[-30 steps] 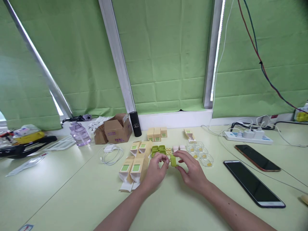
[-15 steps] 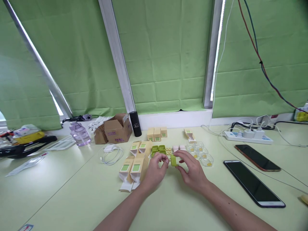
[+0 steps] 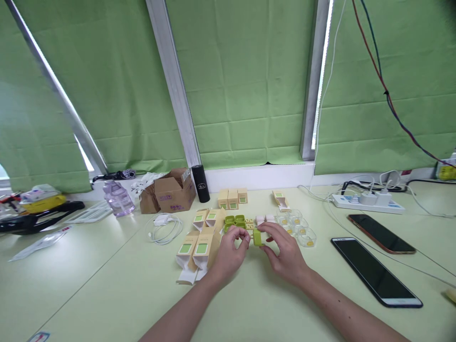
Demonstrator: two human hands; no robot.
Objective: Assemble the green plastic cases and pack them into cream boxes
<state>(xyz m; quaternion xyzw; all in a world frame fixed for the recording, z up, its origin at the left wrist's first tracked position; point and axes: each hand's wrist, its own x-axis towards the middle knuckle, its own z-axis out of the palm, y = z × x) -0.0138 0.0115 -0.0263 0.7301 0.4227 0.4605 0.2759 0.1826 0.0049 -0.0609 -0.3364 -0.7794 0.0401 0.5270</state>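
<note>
My right hand point(image 3: 285, 249) grips a small green plastic box point(image 3: 257, 238) between thumb and fingers, held above the table. My left hand point(image 3: 233, 248) is closed in a pinch right beside the box's left side; whatever its fingertips hold is too small to make out. Behind my hands stand several open green boxes point(image 3: 239, 219) in a cluster. Small pale yellow pieces point(image 3: 250, 221) and pink-white blocks point(image 3: 261, 219) lie next to them. Clear plastic cups with yellow bits inside point(image 3: 307, 238) sit just beyond my right hand. Open cardboard cartons point(image 3: 202, 249) lie left of my left hand.
Closed small cartons point(image 3: 232, 198) and one opened carton point(image 3: 281, 201) stand farther back. Two phones point(image 3: 375, 270) and a power strip point(image 3: 368, 202) are at right. A coiled white cable point(image 3: 166, 229), brown box point(image 3: 174, 192), black bottle point(image 3: 201, 184) and purple bottle point(image 3: 118, 198) are at left.
The green box has shifted very slightly in my right hand's fingers. Both hands are otherwise almost where they were.
</note>
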